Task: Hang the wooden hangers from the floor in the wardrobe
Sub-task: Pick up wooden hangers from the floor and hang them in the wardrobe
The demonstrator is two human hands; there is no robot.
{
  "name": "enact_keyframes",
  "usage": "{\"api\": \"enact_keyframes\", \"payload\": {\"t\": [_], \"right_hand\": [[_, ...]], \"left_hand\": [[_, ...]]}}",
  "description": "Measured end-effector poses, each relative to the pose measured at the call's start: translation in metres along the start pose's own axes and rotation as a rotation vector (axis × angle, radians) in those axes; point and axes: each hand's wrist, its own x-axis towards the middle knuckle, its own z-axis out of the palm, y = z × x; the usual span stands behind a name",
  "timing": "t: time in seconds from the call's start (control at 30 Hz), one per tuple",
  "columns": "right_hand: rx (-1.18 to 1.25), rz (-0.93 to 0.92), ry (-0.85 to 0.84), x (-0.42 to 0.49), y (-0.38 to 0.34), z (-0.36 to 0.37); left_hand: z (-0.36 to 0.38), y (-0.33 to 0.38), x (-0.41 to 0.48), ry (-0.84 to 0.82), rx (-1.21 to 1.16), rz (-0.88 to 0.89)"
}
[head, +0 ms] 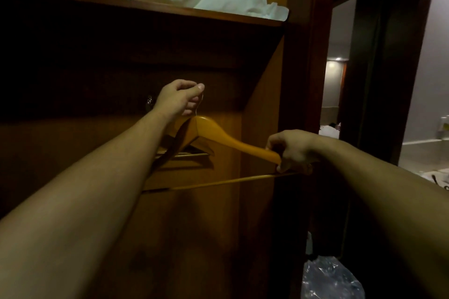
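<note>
Centrally, the left hand [177, 99] pinches the wooden hanger [218, 135] by its metal hook [198, 108] at 12 o'clock. The right hand [294, 150] has its fingers [273, 144] gripping the hanger's 4 o'clock end, near the wardrobe side wall [262, 94], below the shelf [170, 11].

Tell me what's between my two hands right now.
The head view shows the sloping shoulder of the orange-brown wooden hanger bridging them: the left hand pinches its top, the right hand grips its lower end.

A single wide-angle view from the person's head faces forward, close into the open wardrobe [262, 104]. Its shelf [145, 5] runs near the top edge, and a doorway [336, 68] shows at the right.
</note>
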Motion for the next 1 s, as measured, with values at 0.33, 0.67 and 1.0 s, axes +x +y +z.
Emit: {"api": "enact_keyframes", "payload": {"t": [0.33, 0.67, 1.0], "right_hand": [[0.086, 0.054, 0.010, -0.003, 0.021, -0.006], [0.092, 0.175, 0.065, 0.006, 0.027, 0.006], [-0.001, 0.042, 0.322, 0.049, -0.056, 0.020]], "left_hand": [[-0.003, -0.035, -0.022, -0.546, 0.328, -0.146], [0.009, -0.071, -0.018, -0.535, 0.339, -0.138], [-0.020, -0.087, -0.003, -0.460, 0.377, -0.087]]}}
